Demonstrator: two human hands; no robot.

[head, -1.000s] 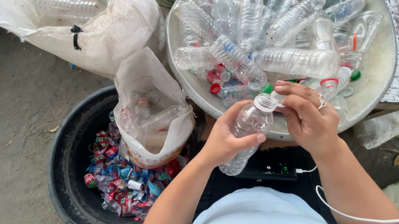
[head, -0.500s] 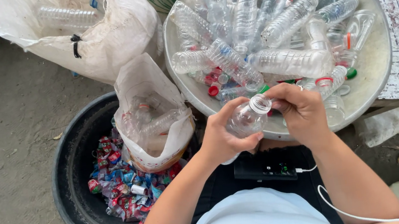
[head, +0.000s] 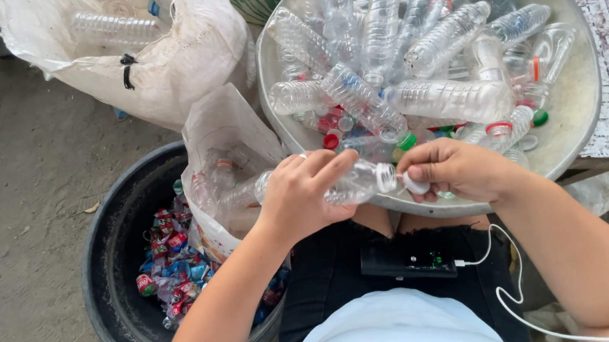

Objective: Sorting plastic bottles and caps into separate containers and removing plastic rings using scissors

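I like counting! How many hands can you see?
2. The left hand grips a clear bottle by its body; the right hand pinches its white cap.

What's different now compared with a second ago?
The clear bottle has swung from upright to lying sideways in the left hand. Its white cap is now off the threaded neck, pinched in the right hand. The big metal bowl of bottles and the black tub stayed as they were.
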